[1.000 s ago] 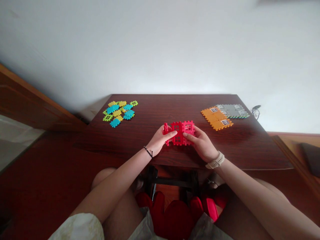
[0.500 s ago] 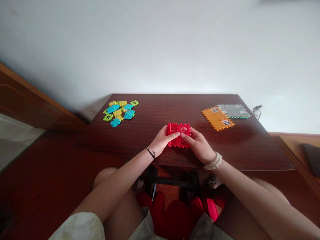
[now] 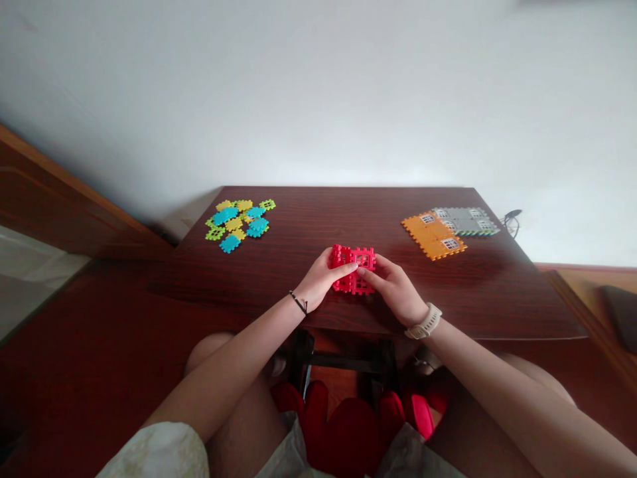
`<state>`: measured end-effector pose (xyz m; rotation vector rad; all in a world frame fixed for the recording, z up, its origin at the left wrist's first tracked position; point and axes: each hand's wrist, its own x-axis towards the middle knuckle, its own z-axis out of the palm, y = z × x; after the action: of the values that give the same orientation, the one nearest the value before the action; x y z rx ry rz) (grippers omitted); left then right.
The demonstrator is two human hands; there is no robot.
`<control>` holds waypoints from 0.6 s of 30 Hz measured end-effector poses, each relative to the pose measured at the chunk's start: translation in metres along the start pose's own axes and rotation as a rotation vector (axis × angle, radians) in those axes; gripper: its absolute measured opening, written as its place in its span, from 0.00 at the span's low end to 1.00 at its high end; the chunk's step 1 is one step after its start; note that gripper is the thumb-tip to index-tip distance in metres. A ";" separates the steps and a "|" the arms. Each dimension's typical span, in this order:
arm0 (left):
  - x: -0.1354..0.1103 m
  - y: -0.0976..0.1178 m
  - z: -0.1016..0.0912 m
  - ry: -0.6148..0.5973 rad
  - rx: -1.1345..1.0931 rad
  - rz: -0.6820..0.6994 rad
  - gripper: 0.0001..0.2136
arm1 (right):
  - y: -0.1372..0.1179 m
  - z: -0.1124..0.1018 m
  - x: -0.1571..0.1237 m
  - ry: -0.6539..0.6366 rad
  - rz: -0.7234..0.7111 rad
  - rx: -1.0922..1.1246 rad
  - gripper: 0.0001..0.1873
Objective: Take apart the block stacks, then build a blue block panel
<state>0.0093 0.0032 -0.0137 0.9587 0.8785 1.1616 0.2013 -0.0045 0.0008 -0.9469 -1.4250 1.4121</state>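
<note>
Red plastic waffle-block box [image 3: 365, 257] is resting between your hands, near the middle of the dark wood table [image 3: 308, 226] and closer to its near edge than its far one; its square-latticed walls are showing small window openings. You are gripping it from both sides; your left hand [image 3: 321, 279] is curling around its left side, with the thumb lying across the top, and your right hand [image 3: 393, 292] is closing on its right side, its fingertips [image 3: 362, 271] reaching in just beside that thumb. A black cord bracelet [image 3: 298, 303] is circling your left wrist, and a cream watch [image 3: 425, 321] is strapped around your right.

Well to the far left, a loose pile of small teal, yellow and lime tiles [image 3: 236, 224] is lying flat on the tabletop, the pieces overlapping one another. Far to the right, an orange panel with printed windows [image 3: 432, 236] is lying flat, touching a grey windowed panel [image 3: 465, 221] beside it; a black cable [image 3: 511, 223] is curling just past the table's far right corner. Beneath the near edge, a black metal frame [image 3: 343, 360] is standing behind your knees, and something soft and red [image 3: 353, 438] is showing low between your legs; it is unclear what that is.
</note>
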 end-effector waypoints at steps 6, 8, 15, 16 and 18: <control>-0.001 0.002 0.003 0.007 0.021 0.013 0.25 | 0.000 0.000 0.000 0.029 -0.017 -0.030 0.22; -0.002 0.005 0.005 -0.001 0.026 0.009 0.24 | 0.000 0.000 0.000 0.011 -0.011 -0.017 0.21; -0.009 0.016 0.011 -0.117 -0.126 -0.100 0.23 | 0.001 0.003 -0.003 -0.087 0.022 0.080 0.20; -0.009 0.017 0.012 -0.138 -0.157 -0.114 0.23 | 0.001 0.004 -0.003 -0.099 0.029 0.107 0.19; -0.009 0.017 0.013 -0.173 -0.208 -0.131 0.23 | 0.001 0.005 -0.004 -0.121 0.048 0.163 0.18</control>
<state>0.0137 -0.0053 0.0068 0.8058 0.6575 1.0201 0.1982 -0.0101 -0.0007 -0.8076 -1.3587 1.6182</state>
